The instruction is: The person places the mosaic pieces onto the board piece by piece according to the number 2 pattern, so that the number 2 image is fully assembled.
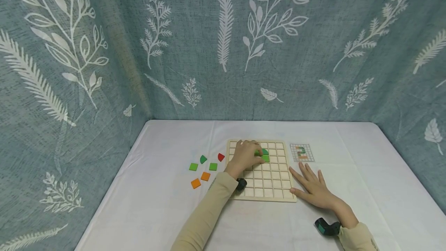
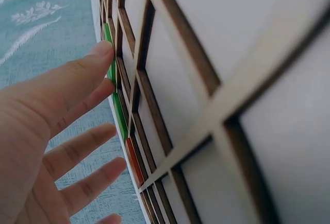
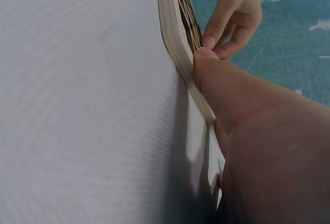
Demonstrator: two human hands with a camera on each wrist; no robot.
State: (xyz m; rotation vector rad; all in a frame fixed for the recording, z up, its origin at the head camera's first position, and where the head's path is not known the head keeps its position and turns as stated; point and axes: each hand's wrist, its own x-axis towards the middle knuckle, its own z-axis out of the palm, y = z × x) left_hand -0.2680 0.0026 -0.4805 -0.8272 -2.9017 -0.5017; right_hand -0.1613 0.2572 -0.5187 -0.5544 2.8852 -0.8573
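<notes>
My left hand point(image 1: 246, 154) reaches over a wooden grid board point(image 1: 268, 181). Between its thumb and index finger it pinches a green tile point(image 2: 112, 70) at the board's surface; the other fingers are spread. Beside that tile, a green square tile point(image 1: 266, 158) and a dark green quarter-round tile point(image 1: 265, 152) lie in the grid. An orange-red tile point(image 2: 134, 159) shows farther along in the left wrist view; from the head it is hidden by the hand. With fingers spread, my right hand point(image 1: 315, 192) lies at the board's right side, its thumb touching the edge.
Left of the board lie loose light green squares point(image 1: 213, 166), orange squares point(image 1: 196, 183), a dark green quarter-round point(image 1: 203, 159) and a red quarter-round point(image 1: 221, 157). A pattern card point(image 1: 302, 153) with a gridded figure lies at the board's upper right. White cloth point(image 1: 139, 212) covers the table.
</notes>
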